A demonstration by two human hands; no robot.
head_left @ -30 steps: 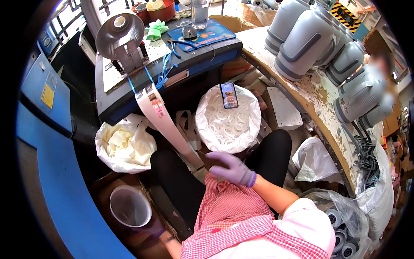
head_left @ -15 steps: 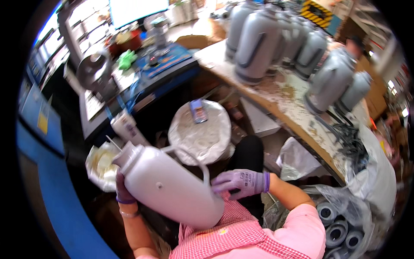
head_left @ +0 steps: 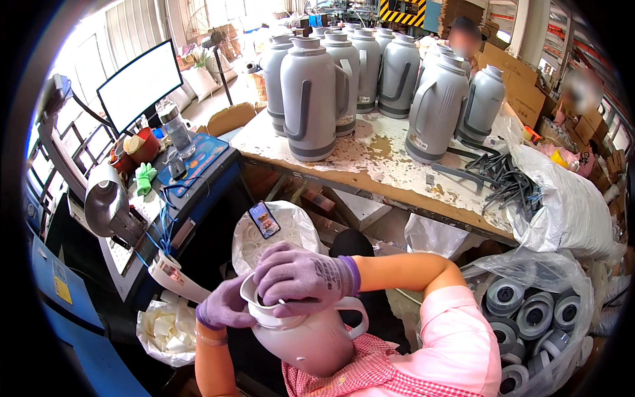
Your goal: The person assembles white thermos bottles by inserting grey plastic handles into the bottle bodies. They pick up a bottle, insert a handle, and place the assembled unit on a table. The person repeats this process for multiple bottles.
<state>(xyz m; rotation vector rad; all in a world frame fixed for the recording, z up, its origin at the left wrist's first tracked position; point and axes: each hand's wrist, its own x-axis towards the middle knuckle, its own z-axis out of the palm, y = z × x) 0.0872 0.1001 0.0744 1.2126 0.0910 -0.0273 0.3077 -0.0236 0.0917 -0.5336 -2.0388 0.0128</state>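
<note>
A pale grey thermos jug [head_left: 307, 347] with a side handle rests tilted in my lap against the checked apron, its spouted mouth upward and away from me. My left hand [head_left: 227, 306] is closed around the left side of its neck, just below the rim. Over the mouth, my right hand [head_left: 303, 278] has its fingers curled down into the opening. A small pale tip shows by those fingers; whatever they pinch is hidden. Both hands wear purple gloves. The jug's handle [head_left: 358, 319] lies below my right wrist, untouched.
Several finished-looking grey jugs [head_left: 309, 99] stand on the worn bench [head_left: 357, 165], beside dark handle strips [head_left: 509, 182]. A phone [head_left: 264, 220] lies over a white-lined bin [head_left: 243, 245]. At right sits a clear bag of round grey parts [head_left: 534, 316]; at left, a blue machine [head_left: 73, 317].
The jug has turned more upright in my lap, its mouth now nearer the middle. My right hand has moved from beside the handle onto the mouth. My left hand has shifted to the neck.
</note>
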